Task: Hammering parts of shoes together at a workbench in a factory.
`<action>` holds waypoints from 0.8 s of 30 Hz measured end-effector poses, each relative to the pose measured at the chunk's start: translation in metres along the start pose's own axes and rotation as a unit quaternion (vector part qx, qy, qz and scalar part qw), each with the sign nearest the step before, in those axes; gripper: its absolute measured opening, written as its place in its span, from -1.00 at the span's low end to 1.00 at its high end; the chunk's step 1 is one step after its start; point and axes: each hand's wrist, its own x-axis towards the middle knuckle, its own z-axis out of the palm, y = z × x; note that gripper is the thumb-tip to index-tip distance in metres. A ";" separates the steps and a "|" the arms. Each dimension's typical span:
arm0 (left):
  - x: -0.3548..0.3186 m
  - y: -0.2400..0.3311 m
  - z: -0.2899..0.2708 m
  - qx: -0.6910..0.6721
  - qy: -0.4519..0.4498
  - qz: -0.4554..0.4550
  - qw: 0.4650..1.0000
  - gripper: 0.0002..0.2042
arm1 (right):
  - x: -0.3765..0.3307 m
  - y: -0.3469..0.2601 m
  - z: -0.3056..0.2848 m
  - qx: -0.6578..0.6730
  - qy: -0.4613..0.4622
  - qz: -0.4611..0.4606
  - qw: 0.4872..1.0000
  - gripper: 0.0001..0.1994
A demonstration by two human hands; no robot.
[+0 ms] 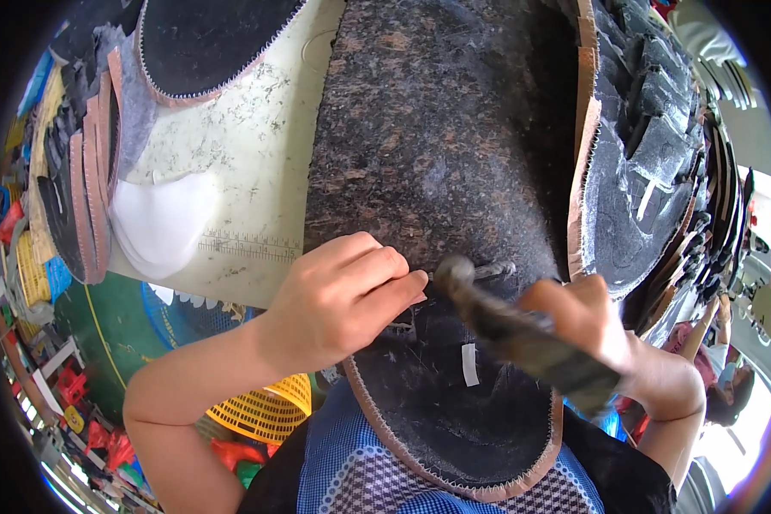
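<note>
A black piece with a tan, zigzag-stitched rim and a small white tag lies partly on a speckled stone slab. Its rounded end hangs toward my lap. My left hand is closed, thumb and fingers pinched together at the folded far edge of this piece. Just right of those fingertips is the round face of a dark hammer, smeared by motion. My right hand is wrapped round it, also blurred. A greyish, crumpled strip of the fold shows beyond the hammer.
Stacked black pieces with tan edges rise right of the slab. Another stack stands at far left. A pale board with a ruler scale carries white rounded pieces. Below are a yellow basket and blue basket. Another person is at far right.
</note>
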 end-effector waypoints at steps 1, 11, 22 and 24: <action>-0.003 0.001 0.003 0.015 0.011 -0.002 1.000 -0.73 | 0.001 -0.002 0.000 -0.026 -0.019 -0.022 0.999 -0.82; -0.015 0.013 0.014 0.049 0.099 -0.068 0.992 -0.80 | 0.005 0.006 0.002 0.014 0.012 -0.025 1.000 -0.80; -0.021 0.017 0.015 0.086 0.108 -0.064 0.988 -0.78 | 0.008 -0.005 0.007 -0.060 0.006 -0.052 0.997 -0.76; -0.023 0.021 0.015 0.104 0.102 -0.083 0.986 -0.67 | 0.007 -0.002 0.009 -0.056 0.007 -0.041 0.998 -0.75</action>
